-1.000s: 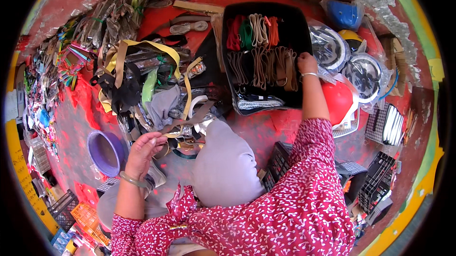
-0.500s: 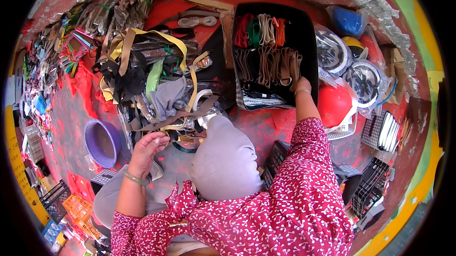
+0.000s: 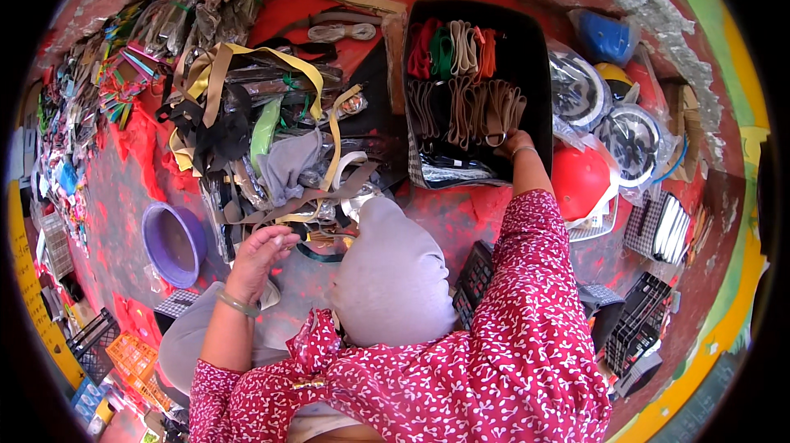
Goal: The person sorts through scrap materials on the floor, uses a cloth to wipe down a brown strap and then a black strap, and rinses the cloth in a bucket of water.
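My right hand (image 3: 518,143) reaches into a black bin (image 3: 535,48), its fingers closed on the lower end of a brown looped belt (image 3: 504,106) at the right of a row. A metal ring (image 3: 495,139) hangs beside the fingertips, which are partly hidden. Red (image 3: 422,50), green (image 3: 441,52), beige (image 3: 462,48) and orange belts (image 3: 485,52) stand in the bin's far row. My left hand (image 3: 262,260) hovers left of my grey-clad knee (image 3: 393,278), fingers loosely bent and nothing visible in them. Just beyond it lie loose straps (image 3: 329,237).
A heap of straps and plastic-wrapped goods (image 3: 271,139) spreads ahead on the left, with a purple basin (image 3: 174,244) nearer. Right of the bin are a red helmet (image 3: 580,184), wrapped helmets (image 3: 629,143) and a blue one (image 3: 607,36). Black crates (image 3: 638,320) stand at the near right.
My left hand has moved slightly off the straps, its fingers loosening. My right hand has shifted slightly left and up against the brown belt in the bin.
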A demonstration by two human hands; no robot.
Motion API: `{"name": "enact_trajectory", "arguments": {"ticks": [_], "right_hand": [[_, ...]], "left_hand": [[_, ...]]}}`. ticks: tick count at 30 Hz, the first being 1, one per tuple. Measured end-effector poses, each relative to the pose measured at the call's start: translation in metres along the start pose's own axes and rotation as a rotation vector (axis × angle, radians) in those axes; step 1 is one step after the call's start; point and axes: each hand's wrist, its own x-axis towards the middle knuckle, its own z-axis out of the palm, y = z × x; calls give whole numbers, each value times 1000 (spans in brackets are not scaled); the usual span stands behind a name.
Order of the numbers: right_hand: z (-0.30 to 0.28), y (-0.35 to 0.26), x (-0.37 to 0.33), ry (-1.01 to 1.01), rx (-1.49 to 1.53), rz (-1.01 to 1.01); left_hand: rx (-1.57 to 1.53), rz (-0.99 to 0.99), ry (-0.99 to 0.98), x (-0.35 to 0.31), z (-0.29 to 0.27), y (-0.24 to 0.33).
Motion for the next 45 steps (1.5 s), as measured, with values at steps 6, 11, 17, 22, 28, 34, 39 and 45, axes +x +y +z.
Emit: {"name": "enact_trajectory", "arguments": {"ticks": [6, 11, 17, 22, 28, 34, 39, 45], "right_hand": [[-10, -63, -67, 464, -316, 2], [-11, -69, -69, 429, -89, -361], [-4, -64, -36, 317, -220, -202], [-11, -91, -38, 158, -397, -42], [-14, -94, -41, -23, -542, -29], [-8, -81, -33, 63, -280, -2], [6, -85, -42, 229, -266, 14], [22, -90, -51, 379, -330, 7]], "left_hand": [[20, 25, 21, -9, 1, -4], [4, 1, 20, -6, 1, -5], [48, -3, 12, -2, 4, -6], [33, 3, 22, -2, 3, -9], [59, -10, 11, 0, 4, -10], [51, -15, 27, 1, 7, -10], [64, -23, 29, 2, 8, -13], [50, -21, 26, 2, 8, -14]]}}
